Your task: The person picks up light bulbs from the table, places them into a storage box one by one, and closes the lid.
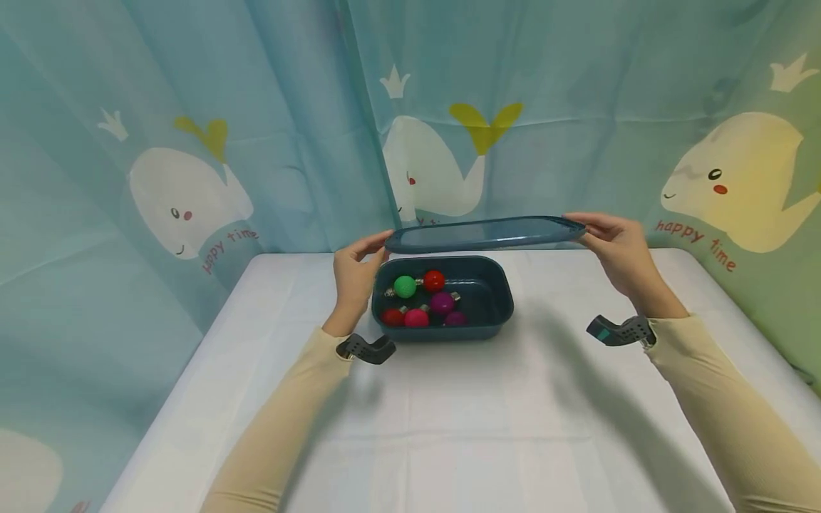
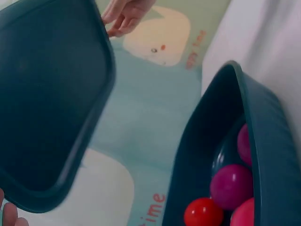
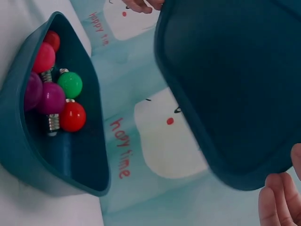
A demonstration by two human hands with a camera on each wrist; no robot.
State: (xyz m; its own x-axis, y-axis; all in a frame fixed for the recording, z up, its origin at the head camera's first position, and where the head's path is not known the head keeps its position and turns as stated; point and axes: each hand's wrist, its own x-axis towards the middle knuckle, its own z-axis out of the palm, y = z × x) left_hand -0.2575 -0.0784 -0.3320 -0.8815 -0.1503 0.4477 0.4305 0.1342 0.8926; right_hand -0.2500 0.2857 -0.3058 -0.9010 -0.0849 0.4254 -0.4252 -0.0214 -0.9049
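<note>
A dark blue lid is held in the air by both hands, tilted a little, above and behind a dark blue box. My left hand pinches its left end and my right hand pinches its right end. Below stands the open box on the table, apart from the lid. Several coloured light bulbs with metal screw bases lie loose in it: a green bulb, a red bulb, a purple bulb, a pink bulb and others. They gather toward the box's left side.
A white cloth covers the table. Behind and around it hangs a blue-green curtain printed with whales, close to the table's back edge. Dark wrist devices sit on both wrists.
</note>
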